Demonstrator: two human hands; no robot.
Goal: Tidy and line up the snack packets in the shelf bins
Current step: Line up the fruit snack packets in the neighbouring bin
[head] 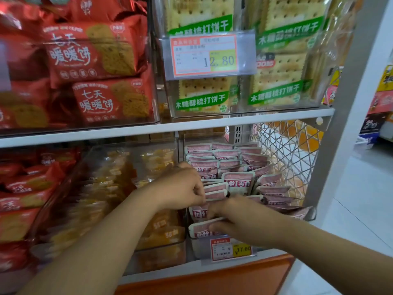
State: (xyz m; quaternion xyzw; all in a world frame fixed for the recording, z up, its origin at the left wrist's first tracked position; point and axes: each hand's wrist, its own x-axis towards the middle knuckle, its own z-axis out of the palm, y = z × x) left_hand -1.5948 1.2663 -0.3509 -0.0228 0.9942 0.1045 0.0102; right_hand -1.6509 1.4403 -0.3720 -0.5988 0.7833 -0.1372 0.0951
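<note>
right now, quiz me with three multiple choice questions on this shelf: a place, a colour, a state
1. The left hand and right hand are in which bin? A upper left; B lower right; C upper right.
2. The band on the cracker packs is: A green; B blue; C black.
3. The right hand is: A hanging idle; B gripping pink packets; C holding a bottle.
Answers: B, both reach into the lower right bin; A, green strips cross each pack; B, its fingers curl over the front packet's edge.
</note>
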